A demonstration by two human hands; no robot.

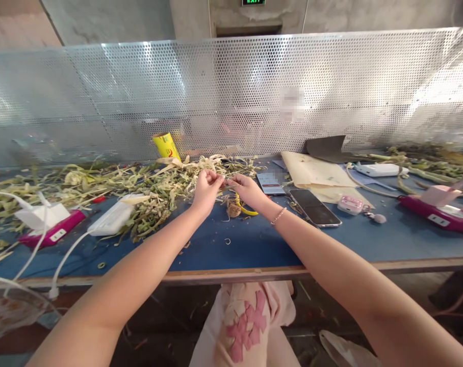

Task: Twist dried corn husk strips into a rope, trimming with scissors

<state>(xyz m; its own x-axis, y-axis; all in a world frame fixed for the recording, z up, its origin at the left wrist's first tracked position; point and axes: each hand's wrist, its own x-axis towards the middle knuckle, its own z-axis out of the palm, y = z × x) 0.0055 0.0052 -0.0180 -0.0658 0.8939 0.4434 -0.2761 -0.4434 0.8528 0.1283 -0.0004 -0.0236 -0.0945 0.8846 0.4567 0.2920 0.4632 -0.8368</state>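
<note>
My left hand [207, 193] and my right hand [249, 191] meet over the blue table [239, 247], with thumb and fingers of each pinched together. Whatever sits between the fingertips is too small to make out. Just below them lies a small brown dried clump [233, 209], beside a yellow ring-shaped item [249, 210] partly hidden by my right hand. Behind and left of my left hand spreads a heap of dried leaves and stems [158, 186]. A phone with a lit screen [270, 183] lies right of my right hand.
A dark phone [315, 207], pink earbud case [351, 204] and papers [311, 169] lie to the right. Magenta power strips [438, 216] stand at both sides. A white power bank [114, 216] with cables is at left. A yellow tube [166, 146] stands before the perforated metal panel [247, 92].
</note>
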